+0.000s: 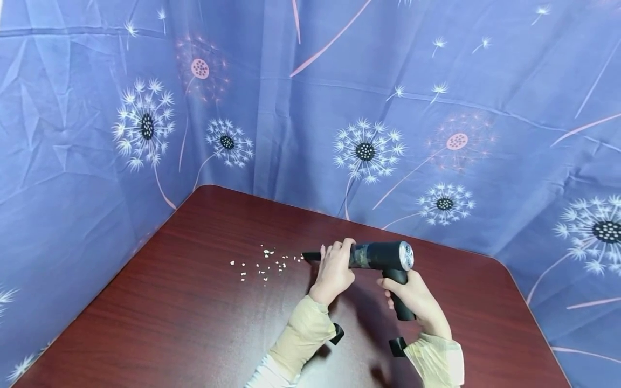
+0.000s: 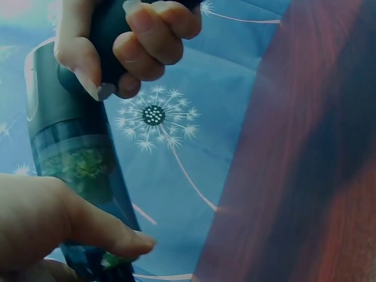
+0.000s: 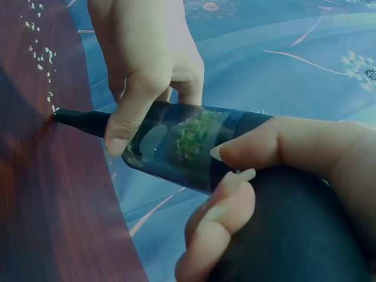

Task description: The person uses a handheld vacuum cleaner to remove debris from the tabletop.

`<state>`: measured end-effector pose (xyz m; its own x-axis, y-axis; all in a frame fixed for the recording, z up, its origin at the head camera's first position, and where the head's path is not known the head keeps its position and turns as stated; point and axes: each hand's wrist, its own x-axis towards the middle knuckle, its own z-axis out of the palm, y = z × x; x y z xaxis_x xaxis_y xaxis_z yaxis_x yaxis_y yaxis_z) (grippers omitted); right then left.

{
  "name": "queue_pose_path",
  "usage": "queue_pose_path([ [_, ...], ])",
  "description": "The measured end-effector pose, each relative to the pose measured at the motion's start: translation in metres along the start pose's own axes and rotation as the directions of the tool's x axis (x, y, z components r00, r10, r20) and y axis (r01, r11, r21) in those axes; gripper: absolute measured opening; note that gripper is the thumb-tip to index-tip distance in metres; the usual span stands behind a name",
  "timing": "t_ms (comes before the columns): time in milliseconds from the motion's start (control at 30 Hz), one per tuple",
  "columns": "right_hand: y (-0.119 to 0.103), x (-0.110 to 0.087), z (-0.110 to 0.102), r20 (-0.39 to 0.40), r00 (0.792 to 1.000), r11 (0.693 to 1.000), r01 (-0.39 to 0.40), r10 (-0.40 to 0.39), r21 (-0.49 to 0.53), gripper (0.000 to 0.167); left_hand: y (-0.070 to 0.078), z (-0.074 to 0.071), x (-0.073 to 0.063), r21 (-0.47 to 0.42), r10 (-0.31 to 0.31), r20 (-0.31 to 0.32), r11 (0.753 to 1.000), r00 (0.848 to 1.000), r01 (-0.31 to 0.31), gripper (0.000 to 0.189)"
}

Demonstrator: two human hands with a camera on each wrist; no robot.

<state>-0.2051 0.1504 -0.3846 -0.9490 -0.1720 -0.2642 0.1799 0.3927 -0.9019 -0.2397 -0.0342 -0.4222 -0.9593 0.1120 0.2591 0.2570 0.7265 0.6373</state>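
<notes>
A black handheld vacuum (image 1: 383,255) is held just over the table, its narrow nozzle (image 1: 311,256) pointing left. My right hand (image 1: 418,298) grips the pistol handle (image 1: 404,310), with fingers curled round it in the left wrist view. Thumb and fingers of my left hand (image 1: 335,273) hold the front of the body, over the see-through chamber (image 3: 197,138). Green bits (image 3: 198,134) show inside that chamber. Small white scraps (image 1: 232,263) lie scattered on the table left of the nozzle; its tip is at the nearest ones.
The dark red wooden table (image 1: 194,302) has rounded far corners. Blue curtains (image 1: 301,134) with dandelion prints hang along its back and sides. Black wrist straps (image 1: 398,346) stick out near the sleeves.
</notes>
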Motion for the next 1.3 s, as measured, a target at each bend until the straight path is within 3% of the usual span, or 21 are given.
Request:
queue_pose_path([
  [300, 0.001, 0.0, 0.005, 0.048, 0.999, 1.0, -0.006, 0.005, 0.024, 0.03, 0.002, -0.012, -0.005, 0.012, -0.08, 0.057, 0.997, 0.995, 0.079, 0.061],
  [900, -0.005, 0.006, 0.03, 0.068, 0.998, 0.997, 0.01, -0.015, 0.073, 0.029, -0.01, -0.028, -0.004, 0.068, -0.108, 0.019, 0.992, 0.994, 0.106, 0.059],
  [1300, -0.007, 0.008, 0.039, 0.07, 0.997, 0.997, 0.031, -0.036, 0.067, 0.026, -0.012, -0.04, -0.005, 0.101, -0.143, 0.045, 0.985, 0.989, 0.138, 0.056],
])
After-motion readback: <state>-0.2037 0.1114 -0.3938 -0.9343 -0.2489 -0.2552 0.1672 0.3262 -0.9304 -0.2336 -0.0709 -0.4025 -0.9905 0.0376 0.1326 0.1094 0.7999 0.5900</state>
